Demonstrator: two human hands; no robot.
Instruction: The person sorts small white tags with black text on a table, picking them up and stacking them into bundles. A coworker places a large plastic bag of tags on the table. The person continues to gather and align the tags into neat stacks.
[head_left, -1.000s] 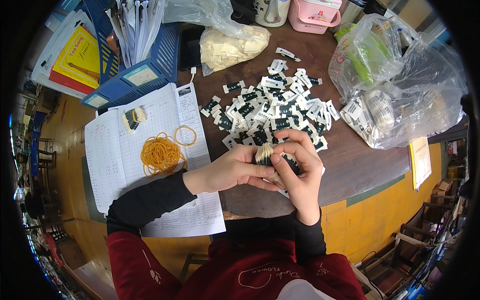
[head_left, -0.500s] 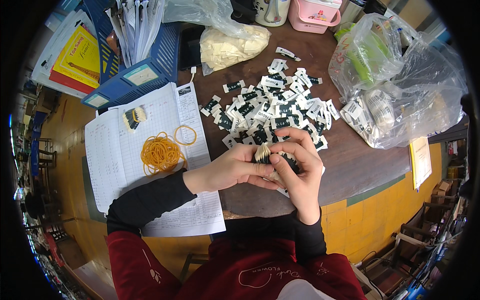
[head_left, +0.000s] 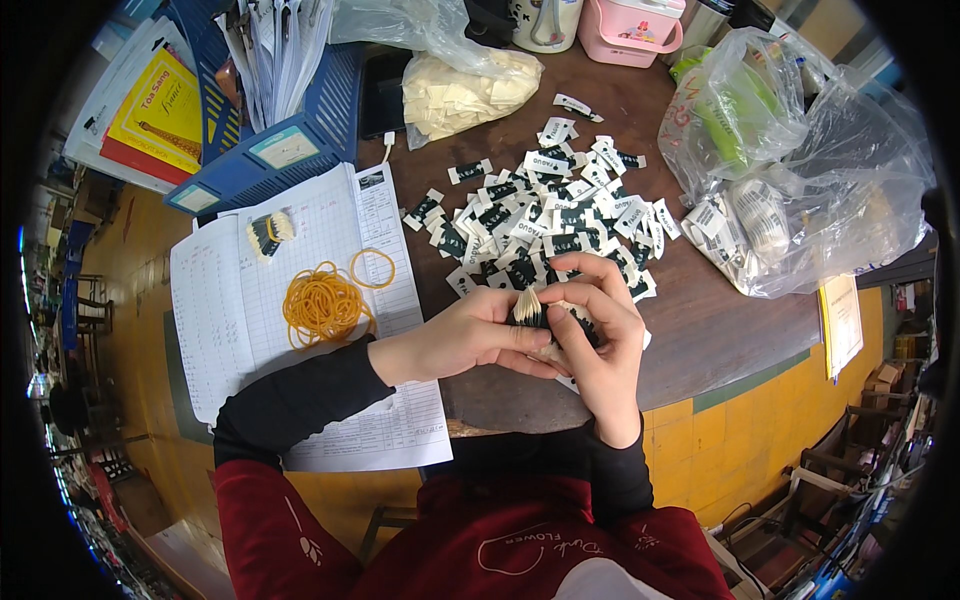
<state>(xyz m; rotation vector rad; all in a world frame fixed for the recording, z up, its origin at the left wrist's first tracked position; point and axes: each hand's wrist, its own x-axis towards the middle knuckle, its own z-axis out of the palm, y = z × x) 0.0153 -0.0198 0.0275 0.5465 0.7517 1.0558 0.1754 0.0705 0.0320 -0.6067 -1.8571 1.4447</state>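
Cream and dark green show along the tight stack of thin, flat label strips (head_left: 528,308) held between both hands just above the near edge of the dark brown wooden table (head_left: 700,330). The bare left hand (head_left: 480,335) is closed around its left side, thumb laid across the front and fingers curled beneath; the bare right hand (head_left: 605,345) grips the right side, thumb pressed inward and index finger arched over the top. Pale strip ends fan upward between the hands, while the lower part is largely covered by fingers, so I cannot tell whether this is one stack or two portions pressed together. Each strip should be very light and pliant, likely cloth-like, though the exact material cannot be made out. Squeezed together, they would probably feel springy and fairly firm, with little risk of breaking but some tendency to slide past one another and splay at the loose ends. The best hold seems to be across the dark middle, with even pressure from both outer faces, rather than pinching the pale tips. A small cream-and-green bundle of strips (head_left: 262,238) wrapped at its middle by a yellowish band lies on the white ruled notebook (head_left: 210,320), near a heap of orange-yellow rubber bands (head_left: 325,305). Loose white-and-dark-green labels (head_left: 560,215) lie piled just beyond the hands.
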